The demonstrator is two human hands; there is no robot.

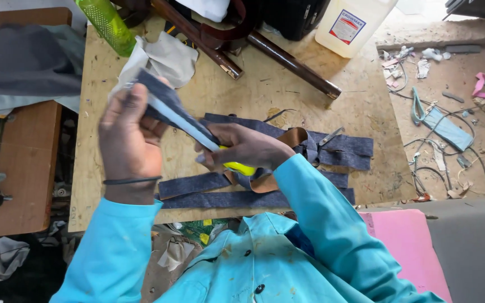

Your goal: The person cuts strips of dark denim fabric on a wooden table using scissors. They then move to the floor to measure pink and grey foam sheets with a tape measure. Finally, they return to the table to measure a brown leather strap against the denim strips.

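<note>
My left hand [127, 137] is raised above a plywood board [265, 95] and grips the upper end of a dark blue denim strip [169, 109], whose pale underside shows. My right hand [242, 148] closes around a yellow-handled tool [241, 168] pressed against the lower end of that strip. Several more denim strips [332, 147] lie flat on the board under and to the right of my hands, with a brown leather piece [293, 136] among them. Both arms wear turquoise sleeves.
A green bottle [108, 23] and crumpled grey cloth [166, 56] sit at the board's far left. Dark wooden legs [293, 63] and a white jug [352, 25] stand at the back. A sewing table [21, 168] is left; the littered floor with wires [450, 146] is right; pink sheet [408, 241].
</note>
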